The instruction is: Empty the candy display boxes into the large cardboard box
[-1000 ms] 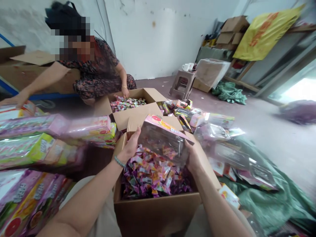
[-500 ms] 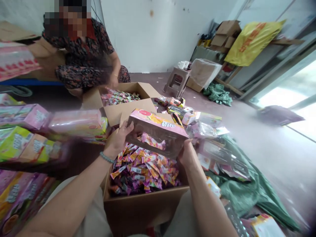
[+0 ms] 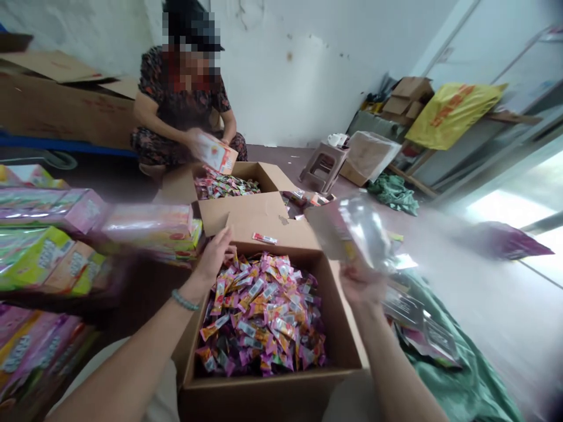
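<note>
A cardboard box (image 3: 272, 384) full of small wrapped candies (image 3: 264, 313) stands between my knees. My left hand (image 3: 215, 255) hovers over the box's far left corner, fingers apart, empty. My right hand (image 3: 361, 281) is closed on a clear-fronted pink candy package (image 3: 352, 234), held up past the box's right rim and blurred by motion. One loose candy (image 3: 264, 238) lies on the box's back flap.
A seated person across from me holds a pink-and-orange package (image 3: 214, 153) over a second candy box (image 3: 240, 186). Stacks of filled packages (image 3: 53, 234) rise at my left. Flat packages (image 3: 422, 331) lie on green cloth (image 3: 457, 387) at right. A stool (image 3: 323, 166) stands behind.
Both hands held the package over the box; now my left hand has let go and my right hand has swung it to the right. The person opposite has picked up a package.
</note>
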`<state>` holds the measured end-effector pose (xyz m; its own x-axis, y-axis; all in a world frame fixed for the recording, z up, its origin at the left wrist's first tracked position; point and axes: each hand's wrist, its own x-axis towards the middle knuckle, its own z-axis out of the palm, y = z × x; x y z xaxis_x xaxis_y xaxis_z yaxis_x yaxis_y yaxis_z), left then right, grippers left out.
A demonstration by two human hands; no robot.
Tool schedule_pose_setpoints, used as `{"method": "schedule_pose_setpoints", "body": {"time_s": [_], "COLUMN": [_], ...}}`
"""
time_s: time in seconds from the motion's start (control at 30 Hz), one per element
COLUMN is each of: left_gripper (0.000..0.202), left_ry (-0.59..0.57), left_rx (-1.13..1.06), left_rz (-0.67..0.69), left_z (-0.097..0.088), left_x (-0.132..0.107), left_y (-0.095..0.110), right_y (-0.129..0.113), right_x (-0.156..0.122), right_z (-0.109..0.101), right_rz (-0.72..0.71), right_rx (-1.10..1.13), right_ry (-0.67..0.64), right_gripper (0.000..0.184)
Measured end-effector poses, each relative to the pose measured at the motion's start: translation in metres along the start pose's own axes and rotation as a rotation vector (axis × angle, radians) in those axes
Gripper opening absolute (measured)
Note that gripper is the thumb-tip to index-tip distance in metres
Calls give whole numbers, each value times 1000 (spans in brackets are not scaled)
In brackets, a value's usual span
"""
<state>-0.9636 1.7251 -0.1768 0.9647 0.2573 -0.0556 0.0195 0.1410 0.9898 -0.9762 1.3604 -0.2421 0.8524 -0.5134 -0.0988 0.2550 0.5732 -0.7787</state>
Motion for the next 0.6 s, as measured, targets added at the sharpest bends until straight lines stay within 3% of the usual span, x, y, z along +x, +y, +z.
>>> {"method": "schedule_pose_setpoints", "body": {"time_s": [0.1,0.17,0.23,0.3,0.37,0.43,0.5,0.6], "left_gripper": [32,28,27,27,25,22,22,25], "left_ry": [169,210,197,172,146,90,45,64], "left_rx": [-97,-127,-142,-162,-143,-100,-88,-101], "left_rz": [-173,-229,-254,-277,-299,-316,-317,-276], "left_z": [-8,-13,-17,-20,-22,-23,-25,-29], "left_x": [2,3,4,3,0,-2,1,12], "left_y": [14,17,16,12,9,7,7,8], "right_y": [-11,7,46,94,140,179,212,244], "right_x": [39,52,58,58,56,49,34,-10], "right_z": [-9,10,49,98,143,171,175,136], "right_rz": [-11,-8,-52,-126,-143,-91,-30,-10], "right_rx": [-80,-279,-522,-738,-916,-1021,-1072,-1172], "right_ry": [-15,-69,-187,-389,-618,-784,-860,-945], "right_gripper": [72,77,86,88,70,48,40,53]}}
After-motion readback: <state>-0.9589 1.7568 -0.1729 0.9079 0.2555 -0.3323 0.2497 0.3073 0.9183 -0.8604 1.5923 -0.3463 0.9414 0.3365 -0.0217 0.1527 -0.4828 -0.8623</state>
